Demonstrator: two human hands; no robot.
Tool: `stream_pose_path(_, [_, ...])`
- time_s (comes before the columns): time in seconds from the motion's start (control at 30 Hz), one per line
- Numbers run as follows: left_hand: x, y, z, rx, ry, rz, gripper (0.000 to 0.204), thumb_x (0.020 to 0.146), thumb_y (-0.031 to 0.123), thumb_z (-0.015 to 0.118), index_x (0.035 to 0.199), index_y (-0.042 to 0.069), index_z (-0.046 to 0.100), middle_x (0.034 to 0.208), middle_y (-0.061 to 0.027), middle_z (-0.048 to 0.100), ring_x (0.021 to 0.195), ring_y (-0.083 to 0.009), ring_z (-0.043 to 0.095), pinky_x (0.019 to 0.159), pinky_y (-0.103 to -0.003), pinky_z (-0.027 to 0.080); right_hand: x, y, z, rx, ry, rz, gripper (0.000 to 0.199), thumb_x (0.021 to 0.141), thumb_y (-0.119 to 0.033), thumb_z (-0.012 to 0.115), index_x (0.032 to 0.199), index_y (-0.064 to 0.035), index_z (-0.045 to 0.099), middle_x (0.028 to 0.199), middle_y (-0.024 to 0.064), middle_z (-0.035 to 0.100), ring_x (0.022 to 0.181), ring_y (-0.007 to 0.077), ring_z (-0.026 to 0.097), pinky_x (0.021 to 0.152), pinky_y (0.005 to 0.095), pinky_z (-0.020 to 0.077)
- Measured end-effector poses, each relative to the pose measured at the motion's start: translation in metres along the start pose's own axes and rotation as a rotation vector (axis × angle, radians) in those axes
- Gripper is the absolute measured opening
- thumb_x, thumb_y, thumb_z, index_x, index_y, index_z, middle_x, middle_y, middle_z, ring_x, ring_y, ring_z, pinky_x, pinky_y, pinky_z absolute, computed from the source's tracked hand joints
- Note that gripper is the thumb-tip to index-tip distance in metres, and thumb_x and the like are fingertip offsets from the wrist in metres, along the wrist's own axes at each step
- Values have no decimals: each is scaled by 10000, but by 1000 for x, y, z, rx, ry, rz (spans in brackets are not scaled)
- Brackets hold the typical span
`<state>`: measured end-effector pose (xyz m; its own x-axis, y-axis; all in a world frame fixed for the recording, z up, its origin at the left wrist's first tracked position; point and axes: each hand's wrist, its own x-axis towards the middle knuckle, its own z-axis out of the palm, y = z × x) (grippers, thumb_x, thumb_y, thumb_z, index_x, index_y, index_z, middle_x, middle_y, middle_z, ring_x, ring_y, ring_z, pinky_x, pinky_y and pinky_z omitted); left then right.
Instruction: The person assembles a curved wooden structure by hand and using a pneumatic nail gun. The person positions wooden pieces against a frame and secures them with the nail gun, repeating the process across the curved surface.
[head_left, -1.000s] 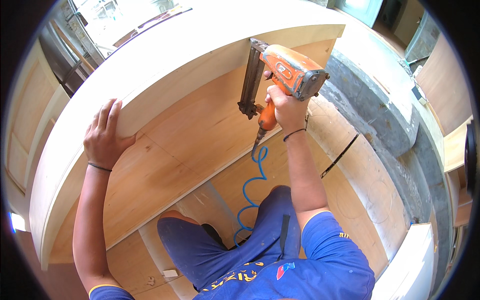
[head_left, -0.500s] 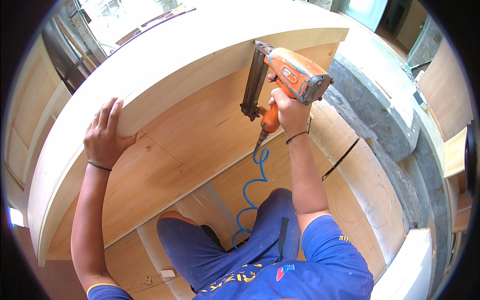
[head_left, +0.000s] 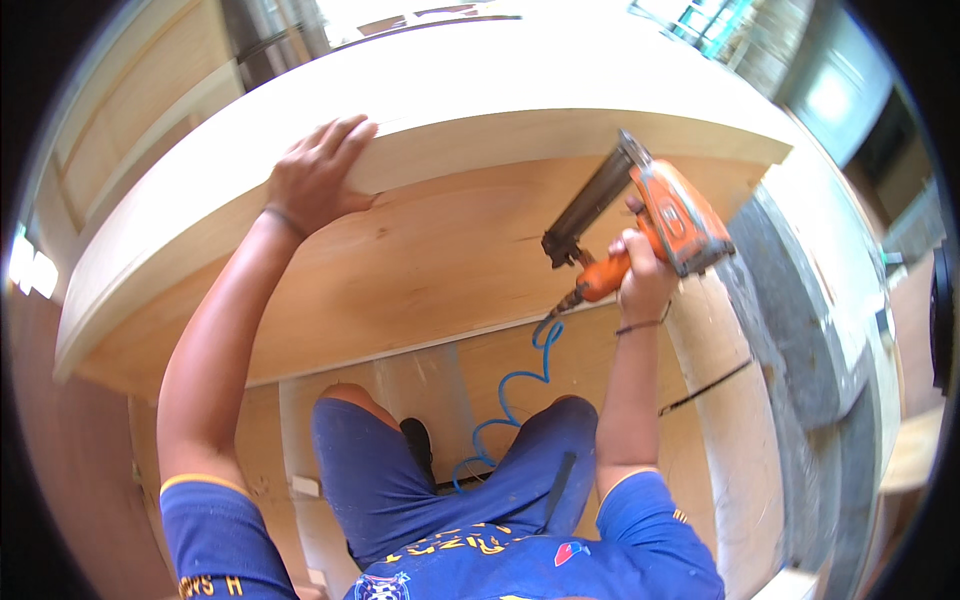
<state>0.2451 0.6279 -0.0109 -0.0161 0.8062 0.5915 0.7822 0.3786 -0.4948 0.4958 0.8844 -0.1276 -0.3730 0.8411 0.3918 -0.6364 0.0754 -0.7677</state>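
A large curved wooden panel (head_left: 330,265) stands on edge before me, with a pale curved strip (head_left: 500,140) along its upper rim. Over that rim lies my left hand (head_left: 318,178), fingers across the top and thumb against the inner side, gripping it. My right hand (head_left: 645,268) is wrapped round the handle of an orange nail gun (head_left: 682,215). Its dark magazine (head_left: 592,205) slants down to the left, and its nose is close to the strip; whether they touch I cannot tell. A coiled blue air hose (head_left: 505,395) hangs from the handle toward my legs.
Plywood boards (head_left: 470,375) lie beneath me between my knees. A grey ledge (head_left: 800,300) runs along the right side. A small pale block (head_left: 305,487) is by my left leg, and a framed wooden panel (head_left: 140,100) stands at the far left.
My view has turned, so the panel and both hands appear farther right. The nail gun's nose has come slightly down from the strip's top edge. My left hand has shifted slightly along the rim.
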Motion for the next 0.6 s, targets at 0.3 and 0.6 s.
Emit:
stream_pose_path(0.3, [-5, -38, -28, 154, -221, -273, 920, 651, 469, 824, 1409, 157, 406, 1418, -72, 470, 1252, -288, 491, 1065, -465, 386, -20, 25, -9, 171, -70, 285, 451, 782, 55, 459, 1230, 41, 498, 1205, 179, 565, 660, 118, 499, 611, 281, 489])
stream_pose_path(0.6, [12, -61, -23, 365, -437, -481, 824, 700, 343, 822, 1381, 128, 411, 1442, -99, 450, 1340, -294, 411, 1128, -439, 342, 24, 40, -21, 317, -183, 400, 496, 762, 30, 472, 1258, 44, 470, 1197, 183, 560, 642, 130, 512, 595, 290, 490])
